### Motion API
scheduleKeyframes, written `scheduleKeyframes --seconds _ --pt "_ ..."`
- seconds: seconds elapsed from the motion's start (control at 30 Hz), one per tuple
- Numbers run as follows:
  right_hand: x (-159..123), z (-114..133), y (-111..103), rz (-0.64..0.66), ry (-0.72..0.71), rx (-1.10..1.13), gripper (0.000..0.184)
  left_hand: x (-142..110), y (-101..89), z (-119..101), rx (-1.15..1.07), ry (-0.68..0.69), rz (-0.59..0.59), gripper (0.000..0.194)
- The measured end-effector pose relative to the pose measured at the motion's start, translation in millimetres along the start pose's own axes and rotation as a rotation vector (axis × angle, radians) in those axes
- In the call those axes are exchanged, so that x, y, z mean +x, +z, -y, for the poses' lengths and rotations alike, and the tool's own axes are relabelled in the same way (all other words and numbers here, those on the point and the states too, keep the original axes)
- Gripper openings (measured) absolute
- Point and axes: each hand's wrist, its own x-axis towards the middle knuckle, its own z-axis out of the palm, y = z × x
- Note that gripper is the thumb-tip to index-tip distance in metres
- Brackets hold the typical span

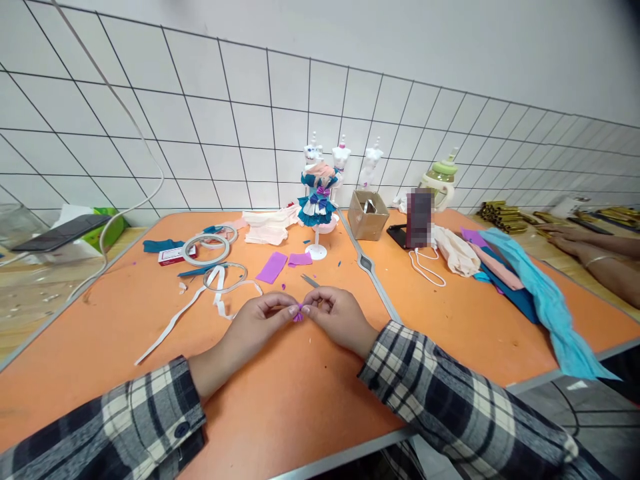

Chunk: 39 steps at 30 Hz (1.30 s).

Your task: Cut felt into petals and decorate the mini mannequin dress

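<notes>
A small gathered piece of purple crepe paper (299,316) is pinched between the thumbs and fingertips of both hands, just above the orange table. My left hand (256,327) grips its left side, and my right hand (344,319) its right side. Just beyond my fingers lie a pair of scissors (310,281), partly hidden, and two flat purple paper pieces, a larger one (271,267) and a smaller one (300,260). Behind them a miniature dress form (318,200) on a white stand wears a teal, white and pink ruffled dress with bows.
Tape rolls (206,249) and a curling white strip (175,325) lie at the left. A cardboard box (369,215), a phone-like upright object (420,219) and a bottle (440,180) stand behind. Crepe paper strips (543,293) hang over the right edge, near another person's hands (575,243).
</notes>
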Motion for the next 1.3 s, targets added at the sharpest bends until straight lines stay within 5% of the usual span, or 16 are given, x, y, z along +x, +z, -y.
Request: scheduleKeyframes --seconds 0.33,0.53,0.8,1.03,1.3 --pt "0 1 6 0.018 0.072 0.172 0.015 -1 -2.5 10 -0.068 0.017 -0.13 0.022" --pt "0 3 4 0.013 0.071 0.135 0.011 -1 -3.2 10 -0.174 -0.032 -0.029 0.038" --pt "0 -2 6 -0.005 0.036 0.065 0.014 2 -0.7 7 -0.095 -0.025 -0.083 0.019" --pt "0 -2 7 -0.058 -0.045 0.125 0.022 3 0.2 5 -0.052 -0.041 -0.056 0.024" --pt "2 -8 6 -0.117 -0.047 0.105 0.01 2 -1.0 6 -0.088 -0.089 0.015 0.035"
